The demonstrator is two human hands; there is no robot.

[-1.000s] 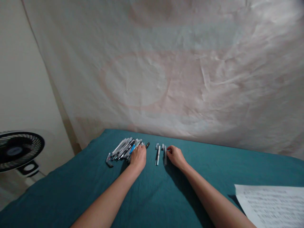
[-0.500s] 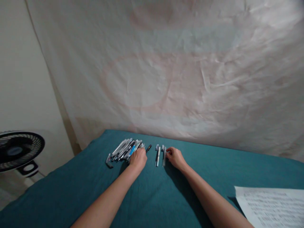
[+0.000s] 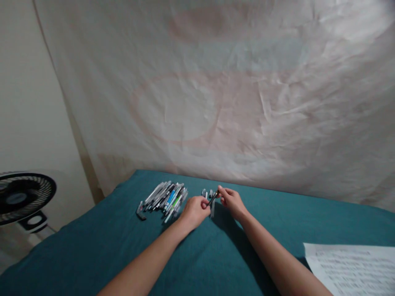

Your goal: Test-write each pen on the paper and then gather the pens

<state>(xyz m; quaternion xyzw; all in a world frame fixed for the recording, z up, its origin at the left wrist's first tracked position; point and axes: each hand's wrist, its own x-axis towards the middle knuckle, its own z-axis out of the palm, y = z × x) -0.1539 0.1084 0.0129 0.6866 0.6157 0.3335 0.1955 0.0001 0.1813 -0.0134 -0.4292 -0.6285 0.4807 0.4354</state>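
A dark pen [image 3: 212,198] is held between my two hands, slanting up to the right. My left hand [image 3: 195,209] is closed on its lower end. The fingers of my right hand [image 3: 231,200] pinch its upper end. Beneath, on the green cloth, lie a clear pen barrel [image 3: 212,210] and two small caps, one a clear cap [image 3: 203,192] and the other a grey cap [image 3: 210,193]. Another white pen is mostly hidden behind my left hand. Left of that hand is a pile of pens [image 3: 166,199], mostly clear and black, with a blue one and a green one among them.
A dark clip-like piece [image 3: 140,211] lies at the pile's left end. A printed sheet of paper [image 3: 352,267] rests at the table's right front. Off the left edge stands a black fan [image 3: 26,197]. A pale hanging sheet [image 3: 197,102] closes off the back.
My left hand has moved right from the pile, bringing the dark pen over the laid-out pieces. My right hand has risen slightly and now grips the pen's other end.
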